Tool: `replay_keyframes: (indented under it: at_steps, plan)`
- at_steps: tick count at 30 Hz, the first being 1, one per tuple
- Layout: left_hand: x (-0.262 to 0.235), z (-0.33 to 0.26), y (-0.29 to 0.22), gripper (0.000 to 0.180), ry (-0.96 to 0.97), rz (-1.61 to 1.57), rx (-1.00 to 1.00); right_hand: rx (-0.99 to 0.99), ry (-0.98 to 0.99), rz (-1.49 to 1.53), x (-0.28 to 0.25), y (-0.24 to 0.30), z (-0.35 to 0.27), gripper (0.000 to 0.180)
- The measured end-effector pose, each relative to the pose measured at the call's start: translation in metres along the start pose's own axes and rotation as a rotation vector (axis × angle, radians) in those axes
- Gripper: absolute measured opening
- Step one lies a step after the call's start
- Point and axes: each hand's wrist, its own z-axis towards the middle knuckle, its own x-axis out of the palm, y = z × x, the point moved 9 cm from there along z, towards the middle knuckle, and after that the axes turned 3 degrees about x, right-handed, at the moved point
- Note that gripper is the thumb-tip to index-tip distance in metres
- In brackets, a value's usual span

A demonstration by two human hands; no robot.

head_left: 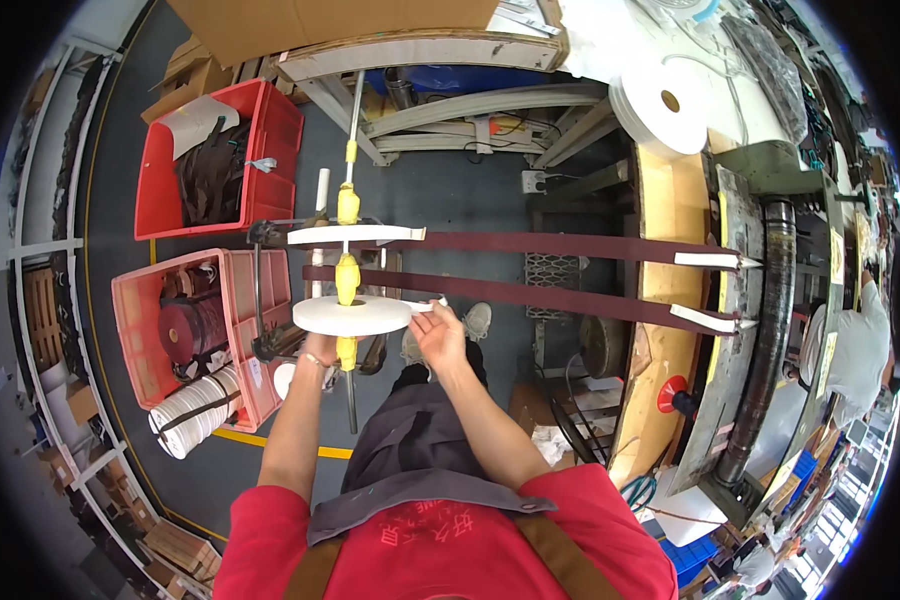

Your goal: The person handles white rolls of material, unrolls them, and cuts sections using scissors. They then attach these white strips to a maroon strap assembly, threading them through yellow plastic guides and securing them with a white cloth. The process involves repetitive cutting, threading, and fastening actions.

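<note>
A white tape roll [320, 318] sits on a thin metal rod [357, 105] with yellow tape-wrapped sleeves [347, 280]. My right hand [440, 338] pinches the roll's loose end at its right side. Beneath the near edge of the same roll is my left hand [319, 349], its fingers mostly hidden. A second white tape roll [345, 235] stands farther along the rod, its short end hanging at the right. Two dark maroon straps, a far strap [570, 245] and a near strap [560, 298], stretch rightward to the machine. White tape strips [705, 261] lie on their right ends.
Two red crates [292, 150] on the left hold dark strap material and rolls. A workbench [420, 55] stands ahead. At the right are a wooden trough [660, 390], a dark roller [767, 300] and a large white reel [645, 115]. A person [855, 350] is at the far right.
</note>
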Motion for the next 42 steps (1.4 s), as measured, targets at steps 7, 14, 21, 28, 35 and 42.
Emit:
replay_keyframes:
  at_steps: [7, 14, 21, 28, 35, 42]
  plan:
    - [0.012, -0.120, -0.158, 0.014, -0.634, 0.814, 0.931, -0.381, 0.173, -0.270, 0.050, 0.108, -0.099, 0.016]
    - [0.311, -0.058, -0.010, 0.027, 0.495, 1.328, 0.312, -0.894, 0.147, -1.090, 0.108, 0.172, -0.191, 0.013]
    - [0.376, -0.039, 0.110, 0.030, 0.742, 0.638, -0.333, -1.190, 0.125, -1.609, 0.124, 0.177, -0.236, 0.010]
    - [0.386, -0.059, 0.108, 0.019, 0.692, 0.682, -0.033, -0.759, 0.166, -1.084, 0.071, 0.202, -0.222, 0.016]
    - [0.367, -0.111, 0.087, 0.020, 0.702, 0.689, 0.011, -0.396, 0.267, -1.354, 0.080, 0.143, -0.107, 0.041]
    - [0.352, -0.131, 0.050, 0.027, 0.706, 0.582, -0.052, -0.635, 0.017, -1.629, 0.188, 0.106, -0.046, 0.051]
